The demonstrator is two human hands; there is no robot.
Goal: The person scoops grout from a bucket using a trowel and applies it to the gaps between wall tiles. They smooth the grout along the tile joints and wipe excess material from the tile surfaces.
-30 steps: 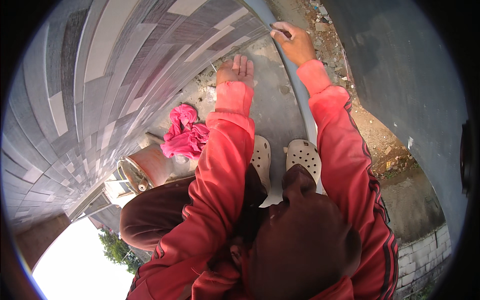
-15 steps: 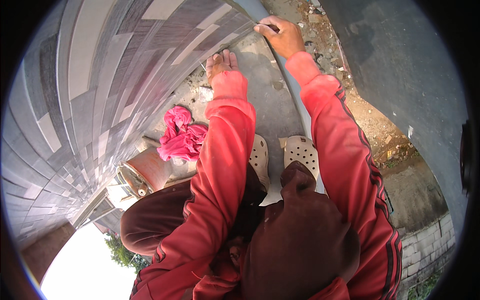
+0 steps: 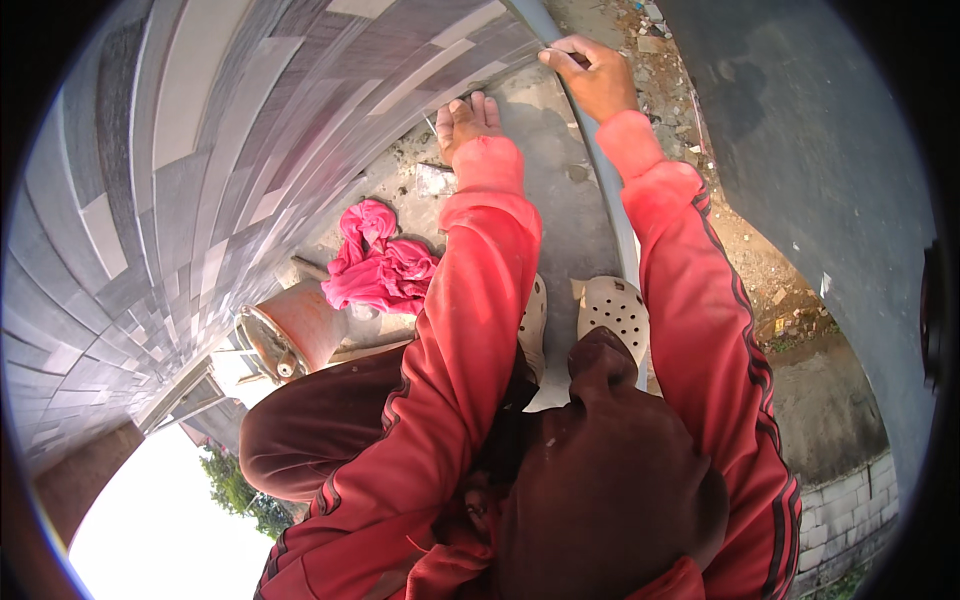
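My left hand [image 3: 468, 124] lies low by the foot of the tiled wall [image 3: 215, 190], palm partly up and fingers stretched out. A thin pale sliver shows beside it; its kind is unclear. My right hand [image 3: 597, 80] is closed in a pinch over the outer edge of the concrete ledge [image 3: 555, 190]. Something small and dark shows between its thumb and fingers, too hidden to name. Below my left hand, a crumpled pink cloth [image 3: 385, 265] rests on the ledge.
A dirty orange-brown bucket [image 3: 300, 325] lies tipped beside the wall, left of my knee. My feet, in beige clogs [image 3: 613, 315], stand on the ledge. Beyond its edge, rubble-strewn ground [image 3: 665, 90] lies lower, with a dark grey wall [image 3: 810, 150] at the right.
The whole view has shifted slightly, so ledge, cloth and hands appear farther right. Both hands keep nearly the same places and poses.
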